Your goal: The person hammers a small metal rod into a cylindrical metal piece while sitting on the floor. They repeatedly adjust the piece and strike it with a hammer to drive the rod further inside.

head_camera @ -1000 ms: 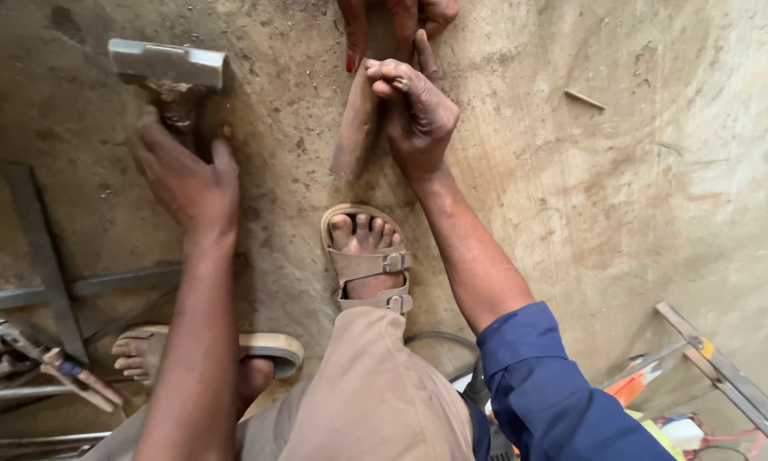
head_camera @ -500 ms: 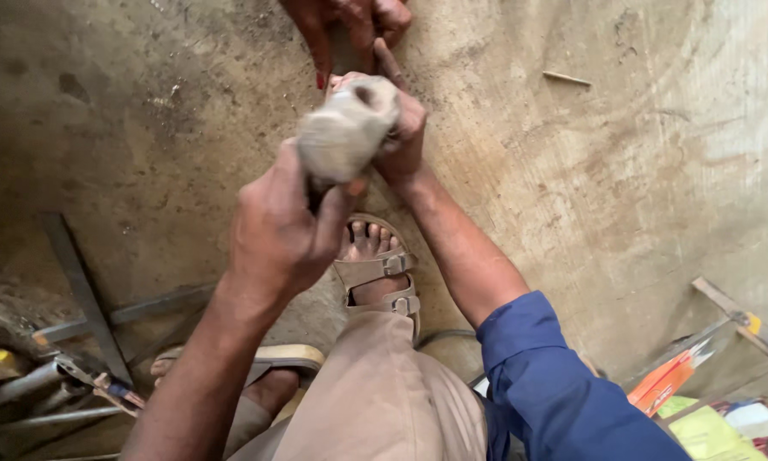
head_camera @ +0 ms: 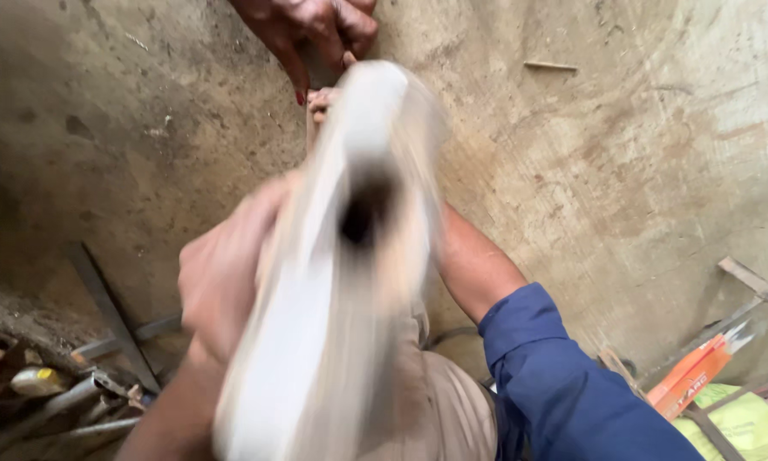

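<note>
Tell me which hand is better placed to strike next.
Probably the left hand: it grips the raised hammer, blurred close to the camera. The right hand is down at the floor, beside another person's hand.

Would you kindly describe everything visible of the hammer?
The hammer is raised close to the camera and heavily motion-blurred. Its pale grey, metal-looking head fills the middle of the view, with a dark eye hole at its centre. The left hand grips it from the left; the handle cannot be made out. It hides much of the right forearm.
</note>
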